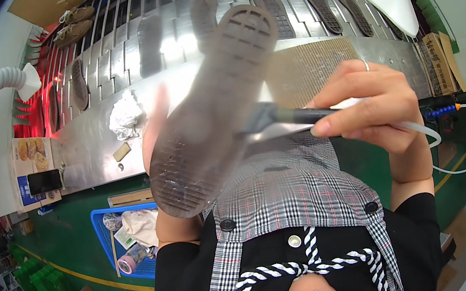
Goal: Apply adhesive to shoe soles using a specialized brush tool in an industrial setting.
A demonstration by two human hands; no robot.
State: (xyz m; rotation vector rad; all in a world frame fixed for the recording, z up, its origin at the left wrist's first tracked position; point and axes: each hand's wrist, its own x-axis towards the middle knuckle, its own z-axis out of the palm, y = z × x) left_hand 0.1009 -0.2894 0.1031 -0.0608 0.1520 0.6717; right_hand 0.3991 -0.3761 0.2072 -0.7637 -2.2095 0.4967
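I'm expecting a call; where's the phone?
In the head view, the phone is at left, by the metal worktop, above and left of the blue basket.

Dark phone [44, 182], blue basket [102, 234], cardboard box [438, 64] far right.

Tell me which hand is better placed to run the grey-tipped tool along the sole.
Right, I'd judge: the right hand grips the tool, its blurred grey tip at the sole. The left hand, mostly hidden, seems occupied supporting the sole from behind.
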